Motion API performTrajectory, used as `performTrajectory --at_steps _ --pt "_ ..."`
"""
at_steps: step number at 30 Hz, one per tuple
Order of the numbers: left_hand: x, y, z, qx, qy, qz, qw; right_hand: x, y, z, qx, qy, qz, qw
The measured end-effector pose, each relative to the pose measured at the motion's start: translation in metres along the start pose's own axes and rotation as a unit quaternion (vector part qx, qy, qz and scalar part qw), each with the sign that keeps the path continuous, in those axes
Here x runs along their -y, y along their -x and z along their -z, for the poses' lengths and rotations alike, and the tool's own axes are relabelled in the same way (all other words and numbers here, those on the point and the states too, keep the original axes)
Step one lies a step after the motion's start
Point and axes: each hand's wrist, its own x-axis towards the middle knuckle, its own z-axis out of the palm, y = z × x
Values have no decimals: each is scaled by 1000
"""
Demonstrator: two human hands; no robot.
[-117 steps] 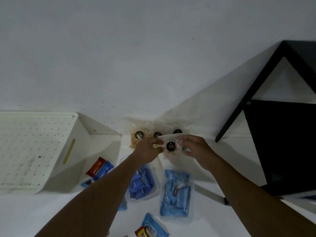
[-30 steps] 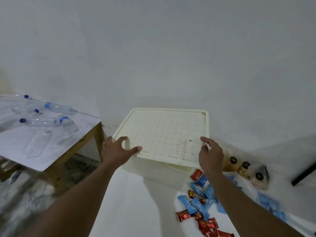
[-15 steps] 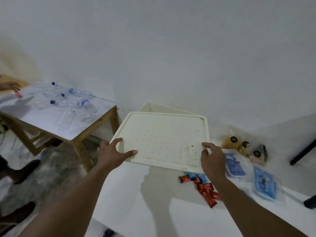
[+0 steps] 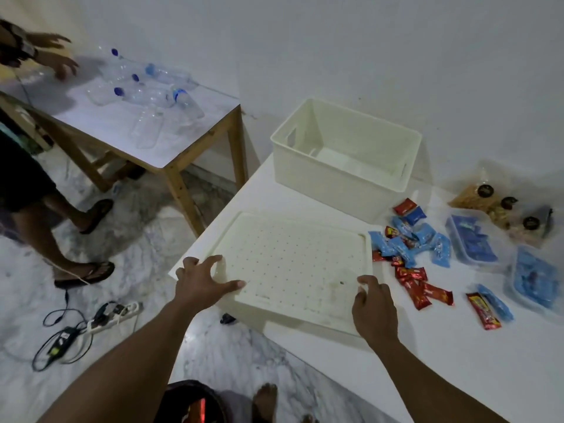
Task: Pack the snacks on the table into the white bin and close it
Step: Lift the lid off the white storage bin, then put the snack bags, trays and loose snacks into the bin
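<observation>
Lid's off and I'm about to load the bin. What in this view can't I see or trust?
- Head view, white bin floor nearest us: hidden by its front wall.
- Fingertips of the right hand at the lid: hidden by the hand itself; grip unclear.
- Far-right clear container: cut by the frame edge.
- Wrapper print on loose snacks: too small.

Saw plain white wall (image 4: 335, 41) at back, bare, under dim bluish light. Noted pale marbled floor (image 4: 137, 215) at left and below. Found wooden-legged side table (image 4: 91, 123) with white top close to wall, clear plastic bottles (image 4: 171, 99) with blue caps lying on it. Spotted white power strip (image 4: 119, 312) and black adapter (image 4: 61, 340) with looped cables on floor. Made out white table (image 4: 457, 377) at right, set against wall.
</observation>
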Motion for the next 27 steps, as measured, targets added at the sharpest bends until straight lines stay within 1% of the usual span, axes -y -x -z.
performTrajectory --at_steps 4,6,9,13,17,21,24,27 --pt "21 -14 -7 30 -25 -5 999 -7 4 -25 49 32 -12 998" --pt "26 -22 -8 39 -38 -7 998 -13 6 -35 96 45 -21 994" --pt "26 -30 -10 56 -88 -15 994 -18 4 -43 161 66 -47 984" --pt "20 -42 -9 82 -132 -26 987 -13 -2 -44 202 125 -59 970" --pt "-10 -52 -3 109 -138 -57 983 1 -15 -26 210 133 -49 967" --pt "-55 -66 0 166 -109 -105 974 9 -32 11 211 125 -32 969" --pt "-100 -64 -2 198 -75 -156 965 9 -40 44 195 116 -35 973" --pt "-149 -56 -10 218 -88 -204 950 -1 -46 75 164 81 -57 982"
